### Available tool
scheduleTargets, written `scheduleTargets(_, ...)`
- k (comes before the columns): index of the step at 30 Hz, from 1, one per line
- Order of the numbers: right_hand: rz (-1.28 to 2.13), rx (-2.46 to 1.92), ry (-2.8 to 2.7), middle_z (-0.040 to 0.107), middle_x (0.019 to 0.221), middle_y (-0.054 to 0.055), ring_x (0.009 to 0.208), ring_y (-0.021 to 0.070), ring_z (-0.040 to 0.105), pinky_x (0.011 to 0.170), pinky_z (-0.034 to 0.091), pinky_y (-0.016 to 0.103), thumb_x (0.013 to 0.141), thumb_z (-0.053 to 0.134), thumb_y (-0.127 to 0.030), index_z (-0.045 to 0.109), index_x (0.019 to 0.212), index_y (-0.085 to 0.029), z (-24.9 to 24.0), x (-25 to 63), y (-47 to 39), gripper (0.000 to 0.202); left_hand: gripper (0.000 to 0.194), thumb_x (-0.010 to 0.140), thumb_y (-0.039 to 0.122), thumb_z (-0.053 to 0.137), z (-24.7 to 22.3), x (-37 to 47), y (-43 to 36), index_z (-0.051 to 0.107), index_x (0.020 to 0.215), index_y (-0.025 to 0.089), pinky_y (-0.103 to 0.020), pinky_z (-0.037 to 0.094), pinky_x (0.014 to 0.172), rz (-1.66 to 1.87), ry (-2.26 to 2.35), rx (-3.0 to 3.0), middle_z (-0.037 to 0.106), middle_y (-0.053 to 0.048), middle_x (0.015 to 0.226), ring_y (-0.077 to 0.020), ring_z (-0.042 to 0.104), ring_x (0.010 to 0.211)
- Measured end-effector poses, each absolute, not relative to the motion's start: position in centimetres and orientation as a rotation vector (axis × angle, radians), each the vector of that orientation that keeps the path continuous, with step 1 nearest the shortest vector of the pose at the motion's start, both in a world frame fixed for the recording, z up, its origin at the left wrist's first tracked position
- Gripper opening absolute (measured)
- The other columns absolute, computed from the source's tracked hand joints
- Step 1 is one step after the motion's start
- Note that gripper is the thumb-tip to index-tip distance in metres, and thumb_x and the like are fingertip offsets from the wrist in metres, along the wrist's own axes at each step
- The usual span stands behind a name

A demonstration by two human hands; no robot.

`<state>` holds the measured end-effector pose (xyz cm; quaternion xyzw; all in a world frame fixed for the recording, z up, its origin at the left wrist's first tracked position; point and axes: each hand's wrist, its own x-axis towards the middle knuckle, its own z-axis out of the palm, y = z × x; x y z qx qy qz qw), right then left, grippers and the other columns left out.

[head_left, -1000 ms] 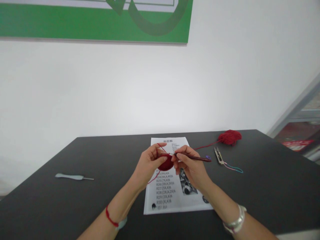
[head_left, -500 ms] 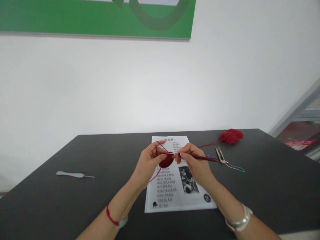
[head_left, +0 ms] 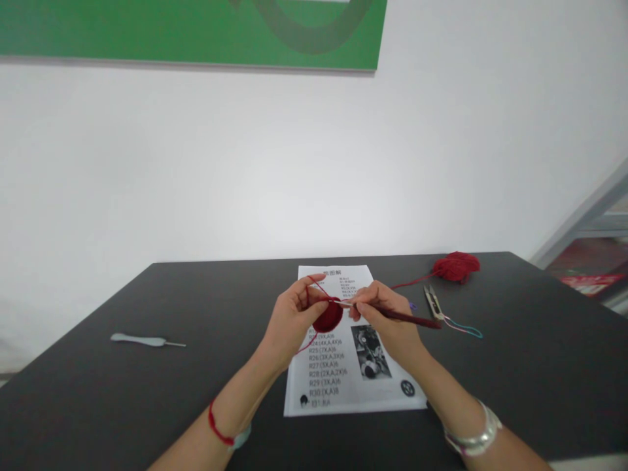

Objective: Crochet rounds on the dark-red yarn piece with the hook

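Between thumb and fingers, my left hand [head_left: 293, 314] pinches the upper edge of a round dark red crochet piece [head_left: 328, 318]. Red yarn [head_left: 318, 286] loops over its raised index finger, and a loose strand hangs below the piece. My right hand [head_left: 385, 313] is closed around a crochet hook [head_left: 409, 318] with a dark reddish handle. The hook's metal shaft points left and meets the top edge of the piece; its very tip is too small to make out. Under both hands lies a printed pattern sheet [head_left: 324, 392] with text rows and a photo.
A red yarn ball [head_left: 456, 267] sits at the back right, its strand running toward my hands. Thread snips [head_left: 433, 303] with a cord lie nearby, beside a small purple item [head_left: 413, 306]. Another hook, grey-handled [head_left: 140, 339], rests on the left of the black table [head_left: 196, 301].
The hook's handle end has swung slightly down and right, with my right hand shifting a little right. More of the red piece shows. My left hand keeps its pinch.
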<state>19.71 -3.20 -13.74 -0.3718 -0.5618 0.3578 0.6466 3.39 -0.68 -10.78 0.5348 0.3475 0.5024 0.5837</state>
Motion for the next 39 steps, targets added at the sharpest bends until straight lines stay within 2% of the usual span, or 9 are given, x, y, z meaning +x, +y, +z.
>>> scheduleTargets(9, 0.727, -0.912, -1.315, 0.056, 0.056, -0.002, 0.055, 0.0140, 0.052, 0.051, 0.041, 0.026, 0.076, 0.060, -0.021, 0.058, 0.067, -0.022, -14.2, 19.3, -3.6, 0.009, 0.037, 0.063, 0.013, 0.072, -10.8, 3.6, -0.7, 0.063, 0.099, 0.016, -0.023, 0.042, 0.058, 1.182, 0.818, 1.240, 0.061, 0.003, 0.063, -0.0112, 0.055, 0.059)
scheduleTargets(19, 0.498, -0.950, -1.441, 0.065, 0.068, 0.000, 0.062, 0.0146, 0.061, 0.056, 0.047, 0.026, 0.078, 0.055, -0.015, 0.057, 0.070, -0.023, -14.3, 19.0, -4.0, 0.011, 0.037, 0.066, 0.012, 0.067, -11.4, 3.9, -0.9, 0.061, 0.102, 0.016, -0.022, 0.041, 0.055, 1.246, 0.833, 1.288, 0.060, 0.005, 0.063, -0.0109, 0.055, 0.057)
scheduleTargets(27, 0.367, -0.920, -1.492, 0.066, 0.069, 0.000, 0.063, 0.0146, 0.064, 0.057, 0.051, 0.025, 0.079, 0.053, -0.012, 0.055, 0.072, -0.023, -14.0, 18.7, -4.2, 0.013, 0.033, 0.067, 0.012, 0.065, -11.4, 4.0, -1.0, 0.061, 0.100, 0.017, -0.024, 0.043, 0.060, 1.267, 0.849, 1.325, 0.058, 0.005, 0.064, -0.0114, 0.055, 0.060)
scheduleTargets(35, -0.074, -0.754, -1.685, 0.061, 0.070, 0.000, 0.073, 0.0160, 0.068, 0.064, 0.054, 0.026, 0.080, 0.047, -0.001, 0.050, 0.081, -0.024, -14.8, 17.9, -3.9, 0.023, 0.029, 0.069, 0.013, 0.060, -12.3, 4.2, -1.0, 0.060, 0.098, 0.015, -0.027, 0.044, 0.067, 1.329, 0.941, 1.448, 0.057, 0.004, 0.066, -0.0133, 0.055, 0.064)
scheduleTargets(39, -0.117, -0.690, -1.755, 0.059, 0.072, 0.002, 0.077, 0.0179, 0.066, 0.069, 0.055, 0.029, 0.079, 0.047, 0.003, 0.050, 0.083, -0.023, -15.0, 17.7, -3.9, 0.026, 0.030, 0.070, 0.015, 0.060, -12.5, 4.3, -1.0, 0.061, 0.100, 0.015, -0.028, 0.044, 0.070, 1.338, 0.990, 1.452, 0.058, 0.004, 0.067, -0.0136, 0.055, 0.067)
